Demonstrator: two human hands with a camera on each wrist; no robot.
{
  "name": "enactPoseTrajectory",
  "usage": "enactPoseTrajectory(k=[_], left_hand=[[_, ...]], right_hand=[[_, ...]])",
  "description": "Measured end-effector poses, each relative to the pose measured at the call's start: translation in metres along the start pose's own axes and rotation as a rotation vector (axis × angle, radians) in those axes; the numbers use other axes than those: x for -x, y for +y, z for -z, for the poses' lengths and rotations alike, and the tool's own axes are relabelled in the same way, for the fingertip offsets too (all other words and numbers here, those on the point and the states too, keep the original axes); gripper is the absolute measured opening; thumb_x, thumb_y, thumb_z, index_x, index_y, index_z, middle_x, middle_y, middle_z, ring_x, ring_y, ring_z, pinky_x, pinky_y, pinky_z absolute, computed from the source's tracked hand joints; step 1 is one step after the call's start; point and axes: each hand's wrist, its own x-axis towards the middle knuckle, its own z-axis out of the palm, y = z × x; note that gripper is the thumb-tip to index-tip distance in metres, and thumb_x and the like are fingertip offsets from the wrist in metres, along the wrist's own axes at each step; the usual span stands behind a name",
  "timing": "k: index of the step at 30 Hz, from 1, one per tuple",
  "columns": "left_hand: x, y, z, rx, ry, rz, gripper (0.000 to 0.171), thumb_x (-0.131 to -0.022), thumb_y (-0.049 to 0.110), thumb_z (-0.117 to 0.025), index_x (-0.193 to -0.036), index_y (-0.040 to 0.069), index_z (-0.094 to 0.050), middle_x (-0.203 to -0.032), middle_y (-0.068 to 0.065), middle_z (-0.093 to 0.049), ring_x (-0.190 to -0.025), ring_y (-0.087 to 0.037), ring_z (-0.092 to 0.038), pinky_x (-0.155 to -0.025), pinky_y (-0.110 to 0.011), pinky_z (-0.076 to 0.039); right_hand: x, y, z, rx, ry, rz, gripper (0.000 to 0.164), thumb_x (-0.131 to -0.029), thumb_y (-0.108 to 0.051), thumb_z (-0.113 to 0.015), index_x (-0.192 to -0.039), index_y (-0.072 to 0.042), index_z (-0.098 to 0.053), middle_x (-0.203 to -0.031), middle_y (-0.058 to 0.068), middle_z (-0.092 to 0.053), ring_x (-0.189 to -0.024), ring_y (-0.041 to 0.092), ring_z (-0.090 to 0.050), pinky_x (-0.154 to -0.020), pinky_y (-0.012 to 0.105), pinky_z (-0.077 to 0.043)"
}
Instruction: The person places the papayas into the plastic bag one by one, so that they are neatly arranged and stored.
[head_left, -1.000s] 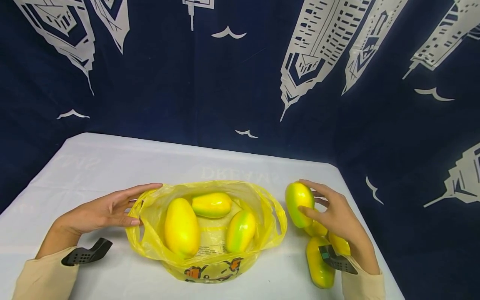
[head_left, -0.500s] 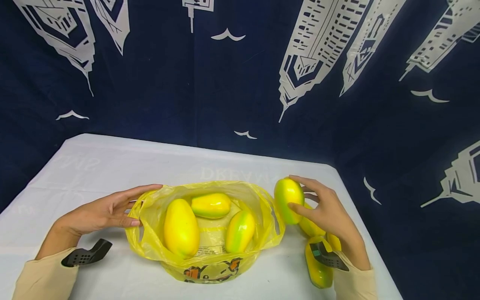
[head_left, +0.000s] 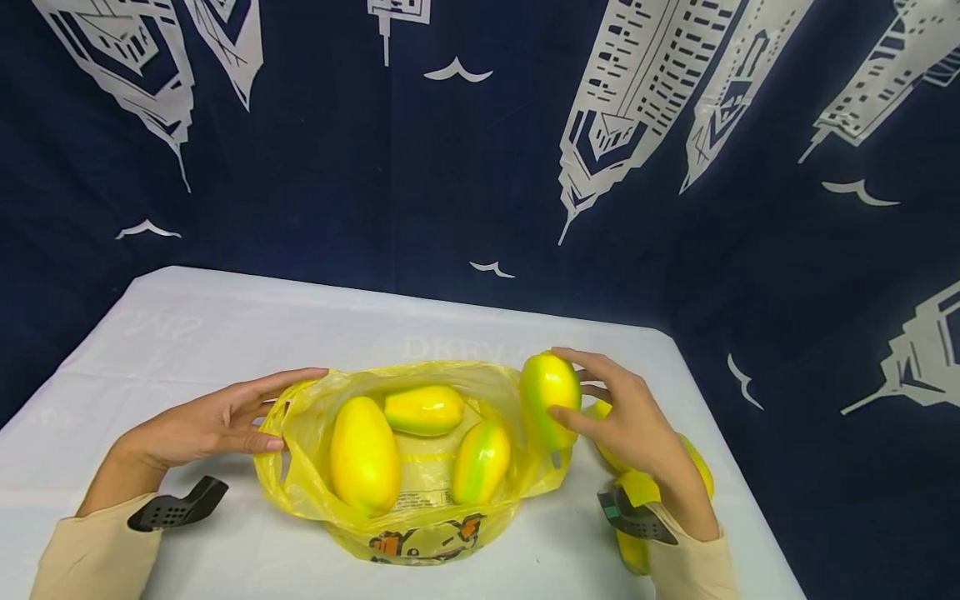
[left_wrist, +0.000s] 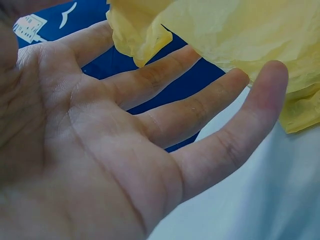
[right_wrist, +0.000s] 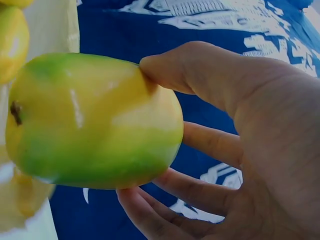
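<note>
A yellow plastic bag [head_left: 345, 533] stands with its mouth open on the white table, in the middle of the head view. Inside lie three yellow-green mangoes: a large mango [head_left: 365, 457] at left, one mango [head_left: 425, 410] behind, another mango [head_left: 482, 462] at right. My left hand [head_left: 206, 425] touches the bag's left rim with fingers spread and fairly straight; in the left wrist view the plastic [left_wrist: 260, 35] lies against the fingertips. With thumb and fingers, my right hand [head_left: 630, 421] grips a further mango [right_wrist: 95, 120], held over the bag's right rim.
More yellow-green mangoes lie on the white table [head_left: 225, 317] at the right, partly hidden by my right hand and wrist; one mango [head_left: 697, 462] shows beyond the forearm. A dark blue cloth [head_left: 322, 183] with white building prints hangs behind the table.
My right hand has carried the mango leftward, from above the loose mangoes to the bag's right rim. The left hand and the bag have hardly moved.
</note>
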Motion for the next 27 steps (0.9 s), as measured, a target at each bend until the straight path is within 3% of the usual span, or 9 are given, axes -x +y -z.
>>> enactPoseTrajectory(k=[8, 27], left_hand=[[0.000, 0.001, 0.000, 0.005, 0.015, 0.022, 0.079, -0.094, -0.010, -0.056, -0.160, 0.009, -0.018, -0.167, -0.004, -0.020, -0.144, -0.013, -0.039, -0.107, -0.027, -0.047], [0.000, 0.000, -0.002, -0.006, 0.007, -0.011, 0.078, -0.094, -0.011, -0.055, -0.160, 0.007, -0.018, -0.167, -0.005, -0.020, -0.144, -0.013, -0.040, -0.106, -0.027, -0.047]], right_hand=[[-0.004, -0.011, -0.025, -0.062, -0.026, 0.054, 0.068, -0.083, -0.018, -0.083, -0.143, -0.026, -0.053, -0.142, 0.000, -0.058, -0.115, 0.024, -0.061, -0.096, 0.044, -0.056], [-0.012, -0.037, -0.075, -0.163, -0.084, -0.011, 0.065, -0.082, -0.027, -0.084, -0.140, -0.026, -0.054, -0.138, -0.002, -0.057, -0.109, 0.022, -0.063, -0.095, 0.036, -0.056]])
